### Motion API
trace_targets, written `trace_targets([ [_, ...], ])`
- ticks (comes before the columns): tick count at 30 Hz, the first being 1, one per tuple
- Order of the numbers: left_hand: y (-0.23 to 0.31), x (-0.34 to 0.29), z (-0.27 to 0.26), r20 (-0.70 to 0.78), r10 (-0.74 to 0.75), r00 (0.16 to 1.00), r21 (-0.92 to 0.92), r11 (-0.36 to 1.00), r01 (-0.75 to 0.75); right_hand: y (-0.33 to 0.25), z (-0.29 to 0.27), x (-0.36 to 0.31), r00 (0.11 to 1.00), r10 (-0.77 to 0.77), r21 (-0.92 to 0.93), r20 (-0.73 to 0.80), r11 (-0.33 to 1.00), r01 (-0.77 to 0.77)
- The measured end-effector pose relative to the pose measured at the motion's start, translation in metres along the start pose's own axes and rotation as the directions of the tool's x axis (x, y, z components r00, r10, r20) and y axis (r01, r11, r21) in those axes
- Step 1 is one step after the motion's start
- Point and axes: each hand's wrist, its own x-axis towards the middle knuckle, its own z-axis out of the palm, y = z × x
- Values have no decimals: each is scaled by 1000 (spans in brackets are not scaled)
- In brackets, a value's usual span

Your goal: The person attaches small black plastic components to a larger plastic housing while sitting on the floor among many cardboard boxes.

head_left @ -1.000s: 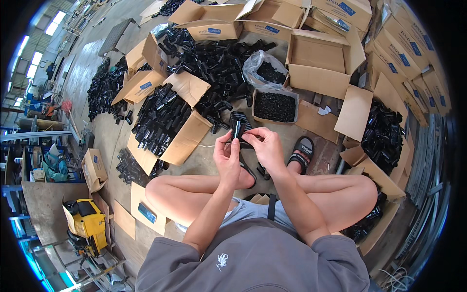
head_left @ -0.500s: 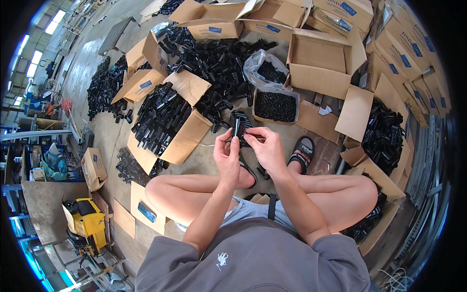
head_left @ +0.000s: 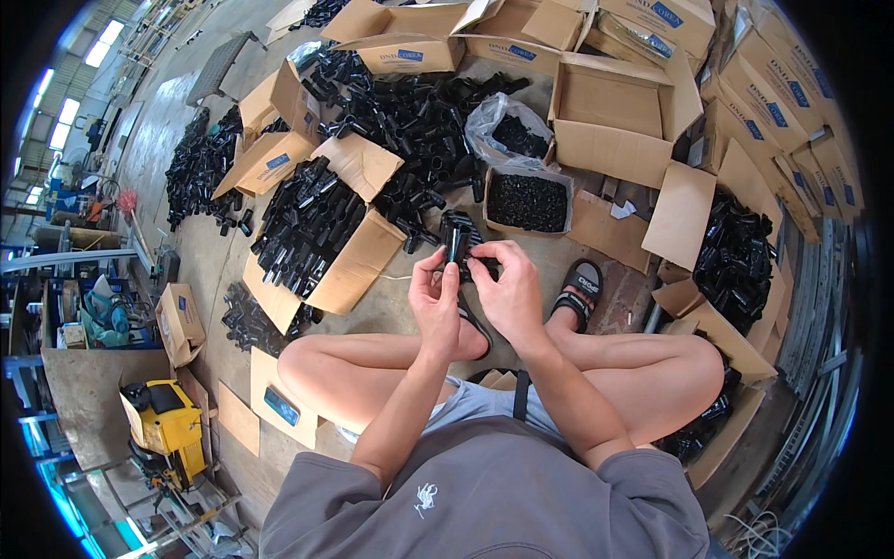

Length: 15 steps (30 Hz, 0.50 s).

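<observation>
A strip of grey concrete floor point(head_left: 386, 303) is giving room at eight o'clock, one large brown cardboard box point(head_left: 358, 265) of black plastic tubes point(head_left: 307, 228) edging it between nine and ten; one small brown cardboard box point(head_left: 528, 232) is standing between one and two. One glossy black cylindrical part point(head_left: 456, 240) is projecting toward twelve from the left hand point(head_left: 435, 300), clamped by thumb and fingers; the right hand point(head_left: 507, 287) is reaching its three-o'clock side, closure indeterminable.
</observation>
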Motion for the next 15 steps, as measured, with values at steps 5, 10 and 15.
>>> trace_targets([
  [5,-2,1,-7,26,-51,998,1,999,51,-4,0,0,1000,26,21,6,999,-27],
  [10,-4,1,-9,53,-76,996,-12,997,77,-4,2,0,997,74,47,19,996,-74],
  [15,-5,2,-11,45,-73,996,33,997,72,-2,4,-2,999,46,3,16,999,-46],
])
